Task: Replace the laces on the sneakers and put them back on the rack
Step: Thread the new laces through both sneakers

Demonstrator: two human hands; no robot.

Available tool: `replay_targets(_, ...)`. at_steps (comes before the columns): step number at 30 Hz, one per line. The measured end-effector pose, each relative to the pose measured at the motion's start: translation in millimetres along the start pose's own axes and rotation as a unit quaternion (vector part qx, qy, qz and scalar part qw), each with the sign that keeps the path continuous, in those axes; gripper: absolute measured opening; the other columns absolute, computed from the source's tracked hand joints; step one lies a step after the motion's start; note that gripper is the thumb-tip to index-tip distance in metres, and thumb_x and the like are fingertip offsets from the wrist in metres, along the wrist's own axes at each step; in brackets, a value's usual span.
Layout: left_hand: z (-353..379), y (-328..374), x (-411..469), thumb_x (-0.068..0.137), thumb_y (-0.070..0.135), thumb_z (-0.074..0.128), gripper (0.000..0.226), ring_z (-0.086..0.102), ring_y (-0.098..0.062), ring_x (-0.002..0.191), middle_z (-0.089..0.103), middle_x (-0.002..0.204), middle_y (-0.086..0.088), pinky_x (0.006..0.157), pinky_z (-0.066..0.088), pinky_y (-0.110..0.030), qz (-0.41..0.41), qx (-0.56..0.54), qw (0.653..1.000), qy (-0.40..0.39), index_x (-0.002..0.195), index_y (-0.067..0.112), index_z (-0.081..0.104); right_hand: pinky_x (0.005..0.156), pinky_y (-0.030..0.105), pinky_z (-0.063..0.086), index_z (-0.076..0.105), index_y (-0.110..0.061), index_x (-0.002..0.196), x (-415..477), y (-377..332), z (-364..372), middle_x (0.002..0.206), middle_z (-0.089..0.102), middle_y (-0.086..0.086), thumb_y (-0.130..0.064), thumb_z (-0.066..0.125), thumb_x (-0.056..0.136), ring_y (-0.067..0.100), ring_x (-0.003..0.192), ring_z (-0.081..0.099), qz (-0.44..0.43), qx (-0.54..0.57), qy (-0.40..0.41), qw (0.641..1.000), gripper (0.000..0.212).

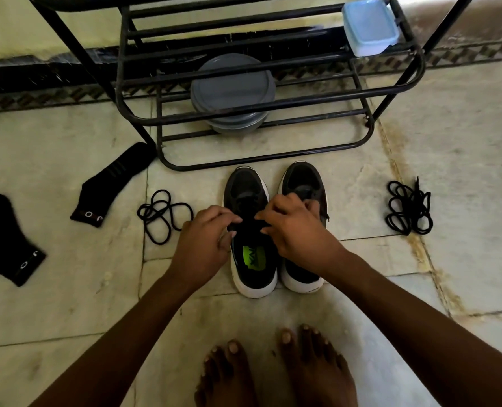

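Note:
Two black sneakers with white soles stand side by side on the floor, toes toward the black metal rack (273, 155). The left sneaker (251, 186) shows a green insole label; the right sneaker (302, 180) is partly covered by my wrist. My left hand (205, 248) and my right hand (291, 227) meet over the left sneaker's lacing area, fingers curled and pinching its black lace. A loose black lace (163, 214) lies left of the sneakers. Another coiled black lace (408, 208) lies to the right.
Two black socks (111, 183) (7, 239) lie on the tiled floor at the left. On the rack sit stacked grey round containers (233, 92) and a pale blue lidded box (370, 26). My bare feet (273, 374) are at the bottom.

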State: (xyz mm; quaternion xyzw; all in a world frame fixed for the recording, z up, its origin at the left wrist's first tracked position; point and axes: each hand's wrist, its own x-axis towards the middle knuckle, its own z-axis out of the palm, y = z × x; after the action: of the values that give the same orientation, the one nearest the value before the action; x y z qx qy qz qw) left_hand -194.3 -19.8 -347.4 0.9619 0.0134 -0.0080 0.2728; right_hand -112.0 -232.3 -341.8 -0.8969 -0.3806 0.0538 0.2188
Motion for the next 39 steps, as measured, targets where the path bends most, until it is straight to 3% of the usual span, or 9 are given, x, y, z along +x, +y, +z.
replay_targets(6,0,3,0,0.101,0.029,0.046,0.016,0.059,-0.016,0.102,0.06,0.111,0.01,0.088,0.041,-0.043,0.052,0.078,0.996,0.001,0.112,0.028,0.058,0.075,0.042,0.029,0.073,-0.017,0.106,2,-5,7,0.09,0.064,0.003,-0.014,0.082,0.079,0.031,0.087,0.061,-0.021,-0.022,0.053,0.998,0.029)
replay_targets(13,-2,0,-10,0.091,0.008,0.068,0.02,0.064,-0.022,0.084,0.064,0.087,0.01,0.088,0.04,-0.048,-0.008,0.134,0.989,0.055,0.097,0.027,0.066,0.075,0.04,0.028,0.072,-0.017,0.082,-1,3,3,0.079,0.059,0.002,-0.014,0.084,0.076,0.031,0.083,0.059,0.019,-0.029,0.071,0.997,0.014)
replay_targets(16,0,-2,-13,0.088,0.026,0.063,0.008,0.061,-0.016,0.09,0.057,0.091,0.012,0.085,0.047,-0.047,-0.07,-0.051,0.996,-0.004,0.093,0.033,0.064,0.075,0.04,0.037,0.071,-0.014,0.084,-3,3,0,0.085,0.059,0.006,-0.019,0.077,0.086,0.035,0.088,0.057,0.042,0.012,0.013,0.999,0.008)
replay_targets(23,-13,17,-14,0.095,0.007,0.064,0.021,0.065,-0.014,0.103,0.07,0.108,-0.003,0.089,0.046,-0.037,-0.207,-0.428,0.879,0.014,0.075,0.007,0.071,0.087,0.021,0.046,0.07,-0.016,0.081,-15,-8,-29,0.104,0.058,-0.003,-0.024,0.074,0.092,0.012,0.101,0.058,0.03,0.248,-0.065,0.966,0.015)
replay_targets(25,-17,24,-11,0.099,0.012,0.059,0.025,0.062,-0.017,0.094,0.069,0.106,-0.02,0.089,0.043,-0.037,-0.211,-0.473,0.855,0.003,0.081,0.01,0.076,0.085,0.022,0.051,0.07,-0.011,0.076,-13,-17,-28,0.104,0.066,-0.001,-0.017,0.075,0.092,0.011,0.1,0.065,0.084,0.366,-0.039,0.926,0.017)
replay_targets(27,-20,31,-7,0.102,0.021,0.056,0.033,0.058,-0.031,0.097,0.063,0.106,-0.034,0.092,0.044,-0.043,-0.206,-0.501,0.841,0.005,0.078,0.023,0.078,0.081,0.027,0.053,0.068,-0.005,0.077,-9,-27,-23,0.099,0.073,0.008,-0.01,0.069,0.095,0.014,0.095,0.07,0.164,0.52,0.011,0.838,0.018)
replay_targets(30,-20,37,-4,0.101,0.023,0.058,0.027,0.069,-0.026,0.103,0.075,0.102,-0.016,0.094,0.05,-0.038,-0.2,-0.503,0.84,0.04,0.084,0.01,0.074,0.077,0.036,0.051,0.067,-0.007,0.08,-4,-38,-17,0.096,0.073,0.016,-0.014,0.057,0.102,0.026,0.097,0.07,0.267,0.685,0.046,0.676,0.025)
replay_targets(32,-20,39,-3,0.099,0.017,0.062,0.019,0.073,-0.017,0.101,0.078,0.099,-0.006,0.089,0.053,-0.028,-0.18,-0.468,0.863,0.057,0.095,0.004,0.074,0.073,0.035,0.052,0.068,-0.005,0.086,-2,-38,-12,0.094,0.072,0.017,-0.015,0.054,0.104,0.027,0.095,0.07,0.288,0.715,0.052,0.635,0.024)
replay_targets(39,-15,23,1,0.091,-0.007,0.067,0.018,0.072,-0.023,0.099,0.073,0.103,-0.005,0.09,0.059,-0.044,0.006,-0.318,0.948,0.024,0.102,0.003,0.078,0.065,0.025,0.056,0.076,-0.001,0.105,4,-27,9,0.086,0.077,0.007,-0.002,0.064,0.097,0.017,0.081,0.073,0.242,0.557,0.063,0.792,0.014)
